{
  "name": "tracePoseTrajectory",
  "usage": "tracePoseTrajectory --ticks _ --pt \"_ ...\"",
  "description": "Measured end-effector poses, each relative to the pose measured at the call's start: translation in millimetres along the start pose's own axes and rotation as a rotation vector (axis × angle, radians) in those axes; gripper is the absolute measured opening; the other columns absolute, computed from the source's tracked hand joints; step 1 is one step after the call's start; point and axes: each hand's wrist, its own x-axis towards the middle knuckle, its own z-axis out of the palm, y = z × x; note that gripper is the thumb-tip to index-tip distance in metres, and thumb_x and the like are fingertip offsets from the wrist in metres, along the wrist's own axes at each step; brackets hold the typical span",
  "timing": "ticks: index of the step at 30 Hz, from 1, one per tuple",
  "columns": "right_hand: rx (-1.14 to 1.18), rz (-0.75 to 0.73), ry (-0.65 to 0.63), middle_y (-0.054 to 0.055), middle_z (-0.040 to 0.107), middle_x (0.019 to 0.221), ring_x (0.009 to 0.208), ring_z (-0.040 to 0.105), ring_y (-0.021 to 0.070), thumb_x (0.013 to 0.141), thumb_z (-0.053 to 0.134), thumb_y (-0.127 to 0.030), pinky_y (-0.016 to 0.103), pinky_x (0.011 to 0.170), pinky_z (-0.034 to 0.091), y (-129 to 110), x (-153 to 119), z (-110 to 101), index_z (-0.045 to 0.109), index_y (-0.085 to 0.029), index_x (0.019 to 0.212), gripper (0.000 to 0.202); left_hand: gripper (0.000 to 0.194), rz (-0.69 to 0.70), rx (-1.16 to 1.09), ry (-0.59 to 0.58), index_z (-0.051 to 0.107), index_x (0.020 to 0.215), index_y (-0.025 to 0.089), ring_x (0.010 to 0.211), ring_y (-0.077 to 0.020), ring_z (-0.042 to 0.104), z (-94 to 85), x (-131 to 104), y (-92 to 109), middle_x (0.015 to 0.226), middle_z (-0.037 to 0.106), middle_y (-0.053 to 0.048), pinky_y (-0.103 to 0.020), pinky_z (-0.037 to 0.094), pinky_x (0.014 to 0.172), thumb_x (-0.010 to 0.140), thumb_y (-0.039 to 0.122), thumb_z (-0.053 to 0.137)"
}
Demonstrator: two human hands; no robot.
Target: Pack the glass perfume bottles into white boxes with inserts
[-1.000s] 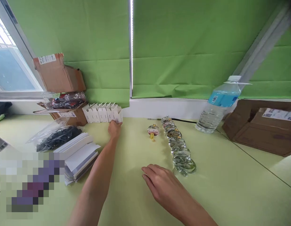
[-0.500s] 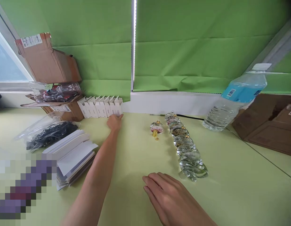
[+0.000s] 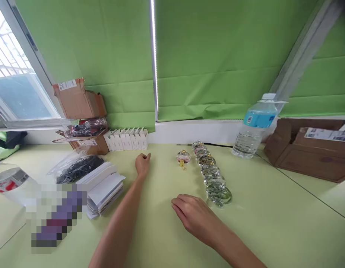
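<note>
White boxes, left hand nearby, right hand near clear bottles

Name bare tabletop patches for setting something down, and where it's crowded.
Bare: between the left hand and the lone glass piece; right of the glass row, in front of the rightmost carton. Crowded: the left side, with white boxes, black bagged items and paper stack.

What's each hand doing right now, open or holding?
Left hand: loosely closed, nothing visible in it, near the white boxes.
Right hand: palm hidden; open, closed or holding can't be told.
</note>
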Motion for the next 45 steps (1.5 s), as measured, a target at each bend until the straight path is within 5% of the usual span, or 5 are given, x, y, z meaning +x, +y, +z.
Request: tracePoseTrajectory --ticks 10,16,26,36,45 --pt "-0.003 0.198 0.071 0.002 0.063 0.066 0.062 0.056 0.0146 0.097 0.032 -0.037 0.029 0.054 0.022 0 5 9 0.053 -0.019 0.067 0.041 0.047 0.166 -0.269 -0.408 0.049 0.055 0.017 0.052 -0.0086 0.037 -54.4 -116 8 0.053 0.041 0.004 -0.022 0.027 0.050 0.076 0.059 0.053" --pt "0.002 0.206 -0.040 0.005 0.067 0.070 0.065 0.059 0.0159 0.097 0.033 -0.040 0.029 0.055 0.023 8 6 17 0.058 -0.018 0.065 0.045 0.034 0.218 -0.248 -0.665 0.062 0.080 0.019 0.058 -0.0126 0.050 -141.3 -192 -6 0.063 0.056 0.000 -0.023 0.038 0.053 0.081 0.051 0.053" --pt "-0.016 0.193 -0.043 0.003 0.061 0.064 0.058 0.053 0.0138 0.096 0.036 -0.036 0.028 0.053 0.019 5 4 19 0.053 -0.018 0.061 0.042 0.036 0.198 0.383 0.404 0.062 0.093 0.026 0.098 -0.0250 0.060 -279.0 -192 -124 0.110 0.063 -0.005 -0.039 0.043 0.097 0.080 0.056 0.047" --pt "-0.019 0.193 -0.049 0.003 0.061 0.068 0.061 0.054 0.0149 0.095 0.037 -0.033 0.028 0.054 0.021 8 4 28 0.052 -0.018 0.064 0.037 0.075 -0.083 0.597 0.154 0.038 0.133 0.023 0.133 -0.0314 0.037 -288.1 -171 -171 0.149 0.030 -0.010 -0.049 0.037 0.105 0.074 0.069 0.046" --pt "-0.003 0.208 -0.063 0.003 0.060 0.066 0.060 0.054 0.0152 0.094 0.037 -0.033 0.028 0.053 0.020 7 5 27 0.050 -0.018 0.063 0.037 0.075 -0.082 0.539 0.155 0.042 0.131 0.021 0.129 -0.0313 0.041 -292.3 -171 -169 0.138 0.044 -0.011 -0.045 0.039 0.104 0.073 0.068 0.047"
